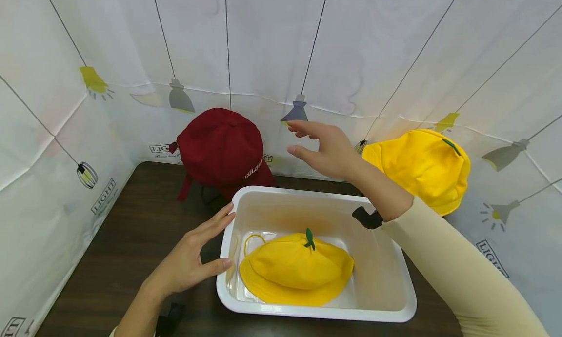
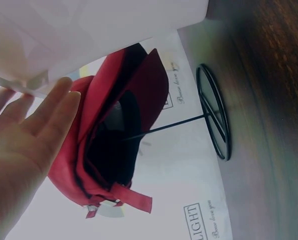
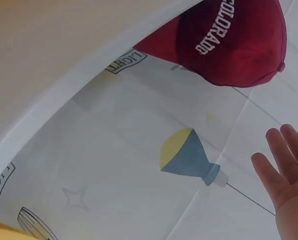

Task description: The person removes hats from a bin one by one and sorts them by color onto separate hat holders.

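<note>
A yellow bucket hat [image 1: 294, 268] with a green sprout on top lies in a white plastic bin [image 1: 377, 293] in the head view. My left hand [image 1: 189, 259] is at the bin's left rim, its fingers spread along the edge. Over the far side of the bin, my right hand [image 1: 327, 149] hangs in the air with relaxed fingers and nothing in them. Behind the bin, a dark red cap [image 1: 221, 147] sits on a thin black wire stand [image 2: 214, 112], whose round base shows in the left wrist view.
A second yellow hat [image 1: 417, 166] with a green leaf stands at the back right, partly behind my right arm. Printed white sheeting [image 1: 263, 44] surrounds the dark wooden table [image 1: 127, 229] at the back and sides.
</note>
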`<action>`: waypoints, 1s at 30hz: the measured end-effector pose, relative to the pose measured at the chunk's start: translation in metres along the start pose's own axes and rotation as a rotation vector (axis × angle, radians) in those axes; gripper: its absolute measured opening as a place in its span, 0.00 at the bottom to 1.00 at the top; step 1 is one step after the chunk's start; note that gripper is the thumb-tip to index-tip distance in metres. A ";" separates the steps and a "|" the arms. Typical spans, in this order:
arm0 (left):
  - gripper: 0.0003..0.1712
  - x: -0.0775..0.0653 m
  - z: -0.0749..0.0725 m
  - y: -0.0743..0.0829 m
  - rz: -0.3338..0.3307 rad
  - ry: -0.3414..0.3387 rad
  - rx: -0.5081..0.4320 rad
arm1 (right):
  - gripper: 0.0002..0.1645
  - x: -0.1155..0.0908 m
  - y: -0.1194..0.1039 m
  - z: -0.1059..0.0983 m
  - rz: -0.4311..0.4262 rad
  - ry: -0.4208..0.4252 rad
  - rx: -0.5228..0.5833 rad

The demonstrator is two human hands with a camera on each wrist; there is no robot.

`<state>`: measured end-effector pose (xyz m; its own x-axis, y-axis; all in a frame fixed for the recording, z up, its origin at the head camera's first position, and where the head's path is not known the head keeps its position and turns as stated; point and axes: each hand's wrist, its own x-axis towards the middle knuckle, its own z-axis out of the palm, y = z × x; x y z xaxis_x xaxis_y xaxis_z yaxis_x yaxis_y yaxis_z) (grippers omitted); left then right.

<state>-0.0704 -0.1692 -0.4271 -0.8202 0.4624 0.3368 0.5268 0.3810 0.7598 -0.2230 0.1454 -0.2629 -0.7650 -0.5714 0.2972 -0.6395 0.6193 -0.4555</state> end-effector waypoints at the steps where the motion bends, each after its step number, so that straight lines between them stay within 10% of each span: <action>1: 0.47 0.000 0.000 0.000 0.000 -0.001 -0.001 | 0.32 -0.004 0.001 -0.001 -0.004 0.002 -0.009; 30: 0.47 0.000 0.000 -0.002 -0.002 0.000 -0.010 | 0.41 -0.081 0.016 -0.015 0.002 -0.141 -0.068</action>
<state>-0.0714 -0.1696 -0.4288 -0.8214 0.4616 0.3351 0.5226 0.3737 0.7663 -0.1727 0.2102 -0.2815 -0.7510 -0.6372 0.1734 -0.6455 0.6530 -0.3963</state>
